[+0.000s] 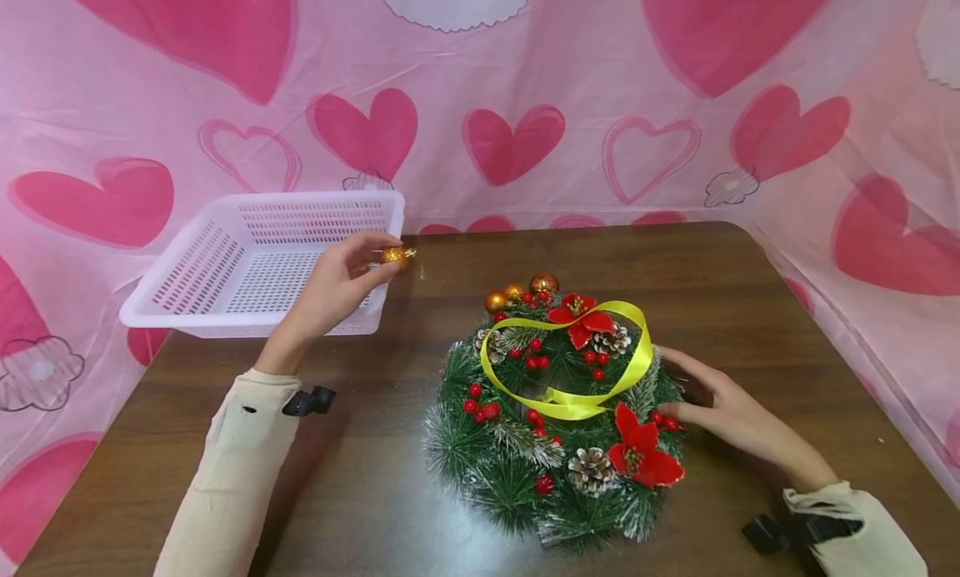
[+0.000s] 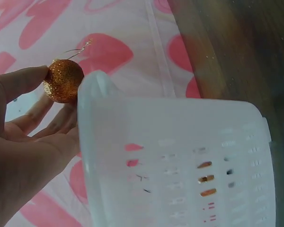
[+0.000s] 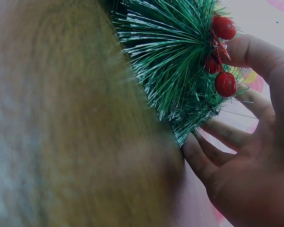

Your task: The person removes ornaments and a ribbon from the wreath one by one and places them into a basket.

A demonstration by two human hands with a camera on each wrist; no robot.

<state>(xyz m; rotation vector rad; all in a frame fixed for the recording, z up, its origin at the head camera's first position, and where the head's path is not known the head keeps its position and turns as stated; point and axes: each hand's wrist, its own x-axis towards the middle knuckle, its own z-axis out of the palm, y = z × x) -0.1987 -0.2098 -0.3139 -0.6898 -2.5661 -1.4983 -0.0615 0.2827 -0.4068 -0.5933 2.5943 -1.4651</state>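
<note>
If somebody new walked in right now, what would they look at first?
Probably the bushy green wreath on the brown table, with its red flowers, a yellow ribbon looped on top and the right hand at its edge. Next, maybe the glittery gold ball in the left hand, near the white basket's rim. Behind everything is a pink cloth with hearts.

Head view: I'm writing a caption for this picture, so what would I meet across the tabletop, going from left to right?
White basket → glittery gold ball in the left hand → green wreath → right hand at the wreath's right edge.
</note>
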